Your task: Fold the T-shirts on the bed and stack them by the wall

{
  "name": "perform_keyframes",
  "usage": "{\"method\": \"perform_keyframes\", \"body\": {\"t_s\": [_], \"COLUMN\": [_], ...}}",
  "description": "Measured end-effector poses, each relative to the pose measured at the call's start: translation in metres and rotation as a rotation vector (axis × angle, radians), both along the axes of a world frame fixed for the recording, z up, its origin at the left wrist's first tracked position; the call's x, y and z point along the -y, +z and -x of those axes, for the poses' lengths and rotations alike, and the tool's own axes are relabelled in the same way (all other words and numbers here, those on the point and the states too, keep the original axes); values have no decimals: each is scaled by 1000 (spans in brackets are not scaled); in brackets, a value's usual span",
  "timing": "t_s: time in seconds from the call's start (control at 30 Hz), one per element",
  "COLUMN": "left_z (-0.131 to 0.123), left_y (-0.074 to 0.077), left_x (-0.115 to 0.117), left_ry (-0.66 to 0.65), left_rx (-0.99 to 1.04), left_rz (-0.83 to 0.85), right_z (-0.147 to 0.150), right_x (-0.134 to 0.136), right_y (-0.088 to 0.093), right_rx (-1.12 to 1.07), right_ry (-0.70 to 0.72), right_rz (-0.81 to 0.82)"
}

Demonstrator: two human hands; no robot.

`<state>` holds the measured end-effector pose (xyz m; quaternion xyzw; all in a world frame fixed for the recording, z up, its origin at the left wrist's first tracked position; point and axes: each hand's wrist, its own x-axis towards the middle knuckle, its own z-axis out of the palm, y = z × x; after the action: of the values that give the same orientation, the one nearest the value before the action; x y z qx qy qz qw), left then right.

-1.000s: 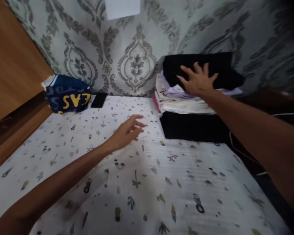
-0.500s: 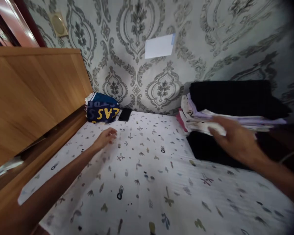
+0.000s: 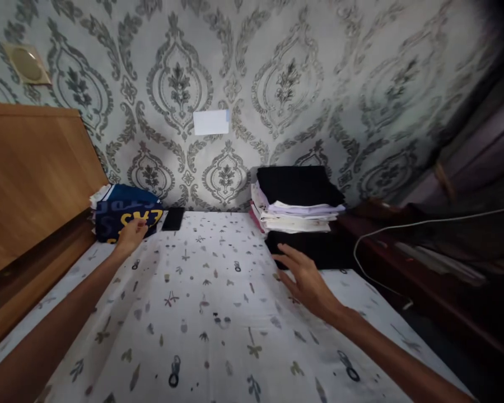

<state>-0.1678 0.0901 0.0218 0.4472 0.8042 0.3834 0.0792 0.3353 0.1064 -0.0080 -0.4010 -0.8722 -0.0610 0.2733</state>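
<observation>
My left hand (image 3: 132,235), its fingers loosely bent and holding nothing I can see, is in front of a folded dark blue cloth pile (image 3: 128,207) with yellow letters; whether it touches the pile is unclear. A black phone (image 3: 173,219) lies just right of that pile. On the right, my right hand (image 3: 304,280) is open with fingers spread, just in front of a flat folded black cloth (image 3: 327,250). Behind this cloth stands a neat stack of folded clothes (image 3: 296,208), white and lilac with a black garment (image 3: 298,184) on top.
A white patterned sheet (image 3: 210,336) covers the bed. Wooden panelling (image 3: 37,179) borders the left side. Dark furniture (image 3: 437,291) and a thin white cable (image 3: 386,228) are at the right. The wallpapered wall behind carries a white card (image 3: 211,122).
The view has swung to the right. My left hand has come up to the dark blue pile. My right hand has drawn back from the clothes stack toward me, fingers spread.
</observation>
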Motion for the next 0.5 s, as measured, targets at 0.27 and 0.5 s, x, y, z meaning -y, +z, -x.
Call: {"method": "perform_keyframes", "body": {"t_s": [0.27, 0.5], "left_z": [50, 66], "left_y": [23, 4], "left_x": [-22, -22], "left_ry": [147, 175], "left_rx": [-367, -426], "left_rz": [192, 316], "right_z": [6, 12], "right_x": [86, 122], "right_y": [-58, -79], "right_rx": [-130, -83], "right_ry": [15, -25], "right_rz": [98, 148]}}
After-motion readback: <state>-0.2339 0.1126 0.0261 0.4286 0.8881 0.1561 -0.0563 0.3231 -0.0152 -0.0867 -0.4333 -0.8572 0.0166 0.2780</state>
